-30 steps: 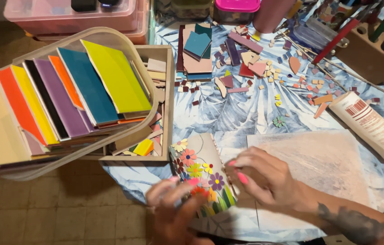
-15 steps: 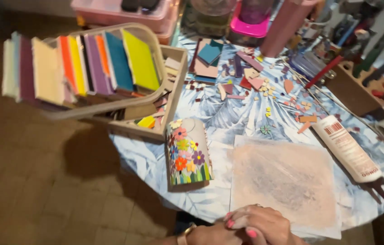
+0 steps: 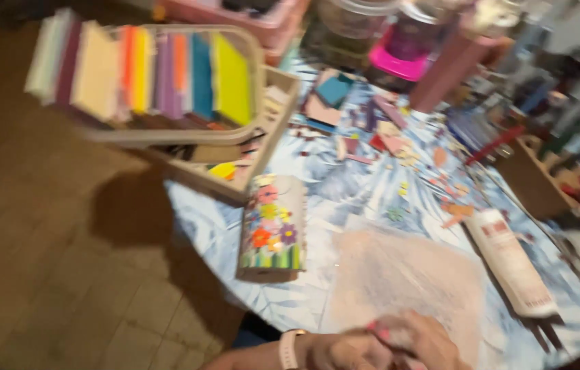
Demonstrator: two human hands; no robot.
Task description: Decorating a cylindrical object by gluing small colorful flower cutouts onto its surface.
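Observation:
A small block covered with a mosaic of coloured flowers (image 3: 271, 229) stands on the blue-and-white patterned tablecloth (image 3: 351, 185), apart from both hands. My left hand (image 3: 338, 351), with a pale watch on its wrist, and my right hand (image 3: 423, 339), with pink nails, lie pressed together at the bottom edge, over the near end of a pale sheet of paper (image 3: 406, 274). Both are blurred, and I cannot make out whether they hold anything.
A wooden tray (image 3: 273, 147) under a clear bin of upright coloured tiles (image 3: 160, 75) overhangs the table's left side. Loose tile pieces (image 3: 399, 147) lie scattered mid-table. A white tube (image 3: 512, 260) lies at the right, and jars and tool holders crowd the back. Tiled floor is at the left.
My hands let go of the flower block, which now stands alone, and drew back together to the near edge. The view swung left and blurred.

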